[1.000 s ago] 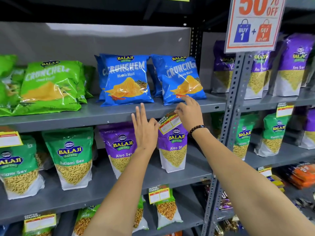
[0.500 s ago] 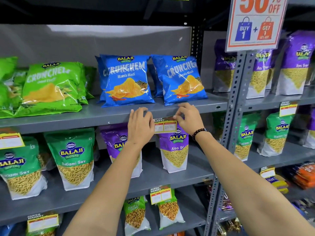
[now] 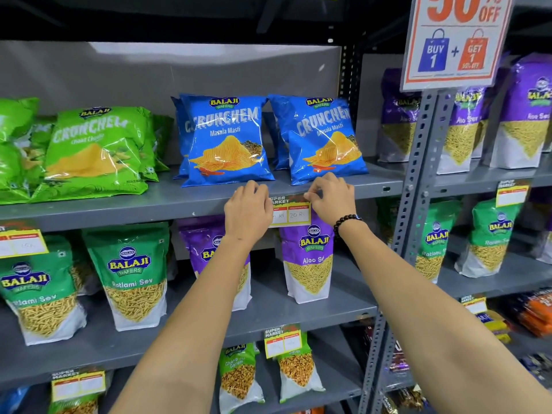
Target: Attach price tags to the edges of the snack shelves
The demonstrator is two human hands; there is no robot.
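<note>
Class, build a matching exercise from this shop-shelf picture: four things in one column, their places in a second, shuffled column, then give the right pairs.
Things
1. blue Crunchem crisp packets
2. purple Aloo Sev pouch
3. white-and-orange 50% off sign
4. yellow-edged paper price tag

Places
A. top right, on the grey upright post
B. on the grey shelf edge, between the left hand and the right hand
C. standing on the shelf above the hands
D. on the shelf below the hands

Pairs: 1-C, 2-D, 3-A, 4-B
</note>
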